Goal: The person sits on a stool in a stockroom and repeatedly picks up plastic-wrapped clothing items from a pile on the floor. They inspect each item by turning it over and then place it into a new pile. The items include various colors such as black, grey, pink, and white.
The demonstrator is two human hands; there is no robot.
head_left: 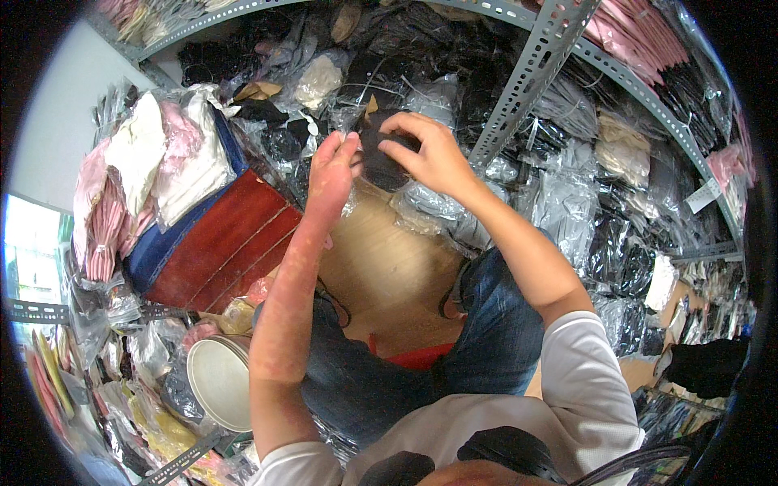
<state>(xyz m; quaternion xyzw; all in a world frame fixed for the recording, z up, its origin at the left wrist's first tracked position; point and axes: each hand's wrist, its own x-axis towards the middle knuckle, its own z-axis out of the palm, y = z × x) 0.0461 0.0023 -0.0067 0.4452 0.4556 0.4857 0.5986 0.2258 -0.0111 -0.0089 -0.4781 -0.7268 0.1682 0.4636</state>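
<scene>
A dark folded cloth piece [381, 159] is between my hands, above the wooden floor. My left hand [331, 172] is closed at its left edge, thumb and fingertips together, and appears to grip it. Some clear plastic shows by those fingertips, but I cannot make out whether it belongs to the piece. On the other side, my right hand [432, 154] arches over the cloth with thumb and forefinger apart. The remaining right fingers are partly hidden. A small tan pointed scrap [371, 104] sticks up just beyond the cloth.
Plastic-wrapped dark goods [567, 190] pile up ahead and right, beneath a perforated metal shelf post [531, 77]. To the left are a red board-like piece [223, 243] and white and pink bundles [182, 154]. A round pale lid [219, 383] lies by my left elbow; wooden floor [389, 259] shows between my knees.
</scene>
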